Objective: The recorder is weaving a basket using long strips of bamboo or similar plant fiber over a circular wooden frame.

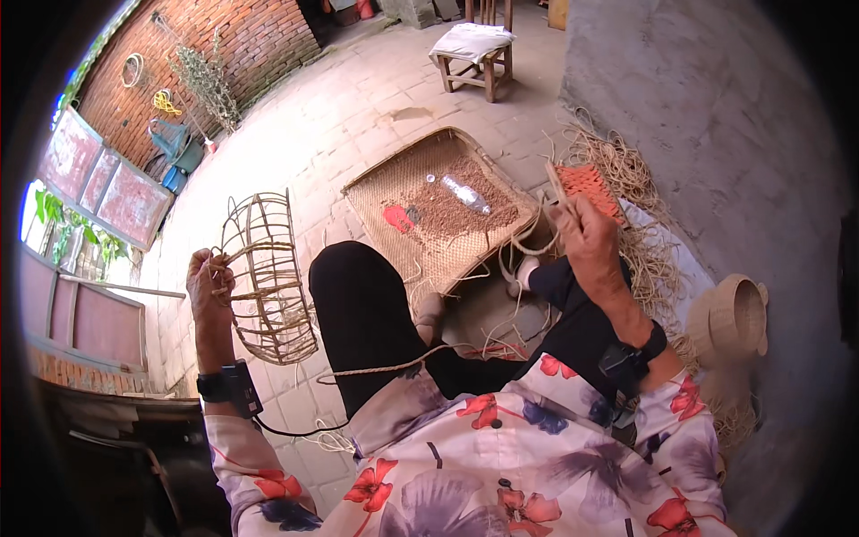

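Out to the left, my left hand (211, 276) is closed on the edge of an openwork basket frame (268, 286) made of thin, dark-brown rods. The frame hangs upright beside my left knee, and its rods cross in a wide grid. My right hand (587, 234) is raised above my right knee with the fingers pinched round a pale twisted cord (537, 252). A light strip sticks up beyond the fingertips; whether it belongs to the cord I cannot tell. Across my lap runs another length of pale cord (380, 365).
A square woven tray (385, 179) ahead holds brown grains, a clear plastic bottle (467, 194) and a red item (398, 217). Loose straw cord (617, 170) lies heaped along the grey wall at right, with a small woven basket (738, 313). Farther off stands a wooden stool (474, 67).
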A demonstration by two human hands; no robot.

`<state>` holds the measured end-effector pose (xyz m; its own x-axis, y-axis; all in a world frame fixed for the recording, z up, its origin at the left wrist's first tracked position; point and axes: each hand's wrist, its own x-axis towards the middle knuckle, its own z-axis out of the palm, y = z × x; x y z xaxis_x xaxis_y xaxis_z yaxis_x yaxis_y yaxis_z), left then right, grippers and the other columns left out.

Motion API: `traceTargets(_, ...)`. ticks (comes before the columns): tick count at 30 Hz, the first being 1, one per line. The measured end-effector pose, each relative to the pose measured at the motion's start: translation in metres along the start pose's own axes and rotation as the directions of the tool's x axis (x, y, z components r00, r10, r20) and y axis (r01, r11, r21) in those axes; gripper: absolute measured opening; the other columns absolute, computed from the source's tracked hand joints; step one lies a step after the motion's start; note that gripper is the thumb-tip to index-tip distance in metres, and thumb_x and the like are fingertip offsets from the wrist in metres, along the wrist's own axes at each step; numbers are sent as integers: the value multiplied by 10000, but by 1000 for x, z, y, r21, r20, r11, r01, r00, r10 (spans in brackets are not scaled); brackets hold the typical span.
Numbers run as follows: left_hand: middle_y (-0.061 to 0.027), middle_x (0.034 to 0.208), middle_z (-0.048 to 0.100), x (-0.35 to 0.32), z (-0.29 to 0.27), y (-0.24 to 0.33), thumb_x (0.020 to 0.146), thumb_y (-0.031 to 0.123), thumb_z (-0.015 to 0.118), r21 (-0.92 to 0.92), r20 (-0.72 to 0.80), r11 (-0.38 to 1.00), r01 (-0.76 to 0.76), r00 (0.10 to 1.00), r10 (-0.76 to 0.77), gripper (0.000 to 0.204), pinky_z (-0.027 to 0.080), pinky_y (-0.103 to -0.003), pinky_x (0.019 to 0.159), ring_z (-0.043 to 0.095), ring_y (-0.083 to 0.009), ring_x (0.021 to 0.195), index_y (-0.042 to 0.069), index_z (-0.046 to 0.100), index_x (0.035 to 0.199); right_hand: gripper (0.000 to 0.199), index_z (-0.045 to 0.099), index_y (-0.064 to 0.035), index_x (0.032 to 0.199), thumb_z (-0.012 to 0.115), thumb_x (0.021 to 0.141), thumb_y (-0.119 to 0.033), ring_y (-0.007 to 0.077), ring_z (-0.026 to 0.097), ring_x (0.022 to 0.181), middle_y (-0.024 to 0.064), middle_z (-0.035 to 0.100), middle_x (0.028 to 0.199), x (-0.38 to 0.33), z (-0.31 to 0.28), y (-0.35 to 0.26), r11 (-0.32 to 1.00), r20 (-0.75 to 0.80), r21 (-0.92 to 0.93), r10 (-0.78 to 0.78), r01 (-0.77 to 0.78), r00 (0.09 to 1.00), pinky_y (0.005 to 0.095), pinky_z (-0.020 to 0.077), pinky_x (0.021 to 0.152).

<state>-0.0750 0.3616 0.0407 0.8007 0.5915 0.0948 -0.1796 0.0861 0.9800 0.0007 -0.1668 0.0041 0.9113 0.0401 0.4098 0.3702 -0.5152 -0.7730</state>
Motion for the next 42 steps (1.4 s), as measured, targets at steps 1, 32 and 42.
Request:
traceTargets(1, -82, 764, 590, -3, 4, 0, 923, 88, 544, -10, 4, 1000, -2, 1000, 2, 83, 379, -163, 380, 515, -79, 496, 137, 490, 963, 277, 493, 4, 781, 596, 922, -210, 183, 452, 502, 109, 469, 570, 2, -3, -3, 999, 0, 46, -7, 7, 1000, 331, 384, 491)
traceTargets(32, -80, 752, 603, -12, 46, -5, 878, 25, 537, 2, 27, 996, 85, 996, -85, 139, 384, -187, 363, 526, -85, 473, 144, 477, 913, 279, 541, -63, 904, 597, 934, -335, 8, 375, 472, -51, 457, 589, -5, -53, -130, 581, 134, 806, 8, -113, 991, 171, 290, 434)
traceTargets(42, -75, 721, 598, -11, 47, 5, 853, -1, 565, 61, 83, 995, 75, 993, -79, 173, 371, -185, 353, 508, -76, 462, 140, 478, 903, 265, 550, -43, 947, 592, 936, -305, 29, 377, 449, -41, 443, 574, -23, -99, -134, 345, 66, 937, -22, -54, 998, 187, 340, 436)
